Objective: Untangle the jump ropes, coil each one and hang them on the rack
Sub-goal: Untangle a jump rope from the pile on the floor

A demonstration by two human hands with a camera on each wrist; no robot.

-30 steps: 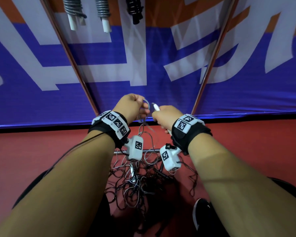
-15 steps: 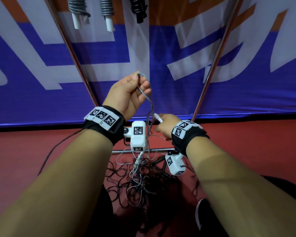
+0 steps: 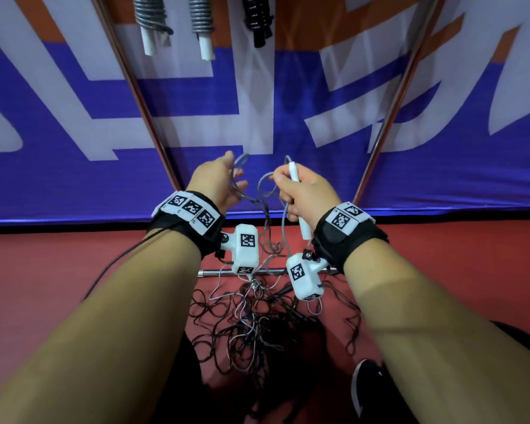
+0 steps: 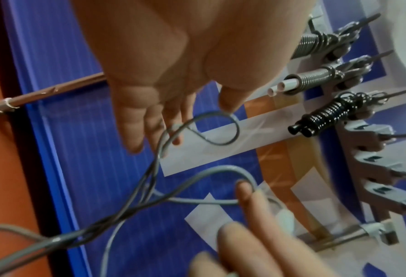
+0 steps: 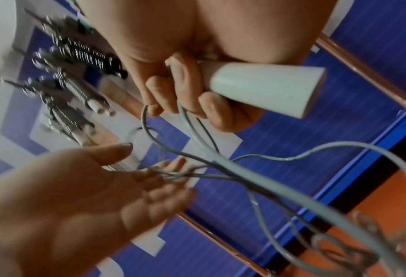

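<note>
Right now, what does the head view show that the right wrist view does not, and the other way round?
Only the head view shows the tangled pile of ropes on the red floor, the metal bar behind it, both wrist bands and a black shoe.

Only the right wrist view shows the flat butt end of the white handle and the right hand's fingers curled round it from below.

Both show the right hand gripping the handle, the left hand open with grey rope across its fingers, and coiled ropes already hanging on the rack.
</note>
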